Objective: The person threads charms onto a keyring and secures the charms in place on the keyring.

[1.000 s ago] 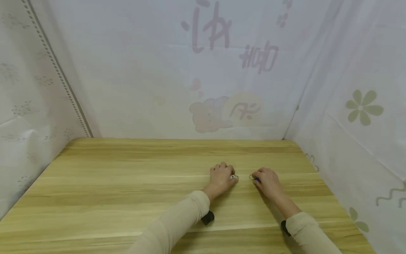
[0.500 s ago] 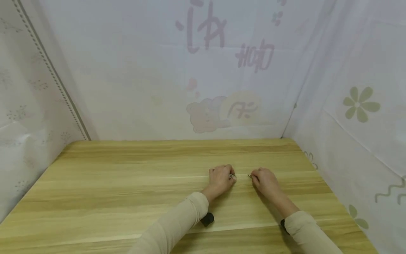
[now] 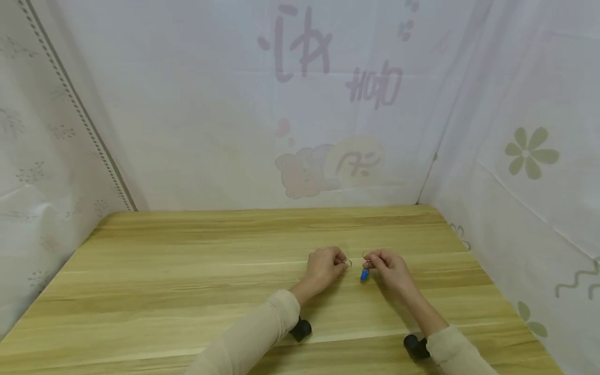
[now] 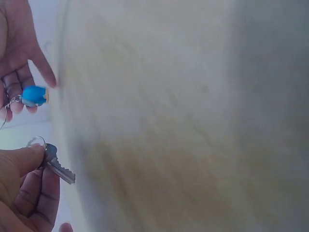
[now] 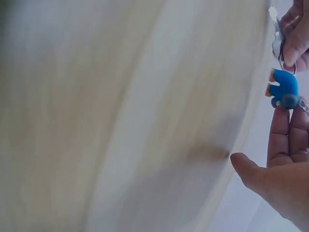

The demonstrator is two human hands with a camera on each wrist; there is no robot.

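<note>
My left hand (image 3: 322, 272) pinches a silver key (image 4: 62, 171) on a split ring (image 4: 36, 138) between thumb and fingers. In the head view that ring shows at the fingertips, facing the other hand. A short way to the right, my right hand (image 3: 394, 268) holds a keychain by its ring end. From it hangs a small blue figurine (image 3: 364, 275) with orange feet, on a short chain (image 4: 14, 100). The right wrist view has the figurine beside the right fingers (image 5: 280, 135), just below the key's ring. The right hand's grip is partly cut off there.
Both hands are above a wood-grain table (image 3: 187, 291). Pale printed cloth (image 3: 197, 120) surrounds it at the back and sides. Dark wrist-camera mounts (image 3: 301, 330) stick out beneath both cream sleeves (image 3: 248, 330).
The blue figurine, tucked in the right hand before, now dangles below its fingers. The left fingers have shifted so the ring stands out from their tips. Both hands stay close together.
</note>
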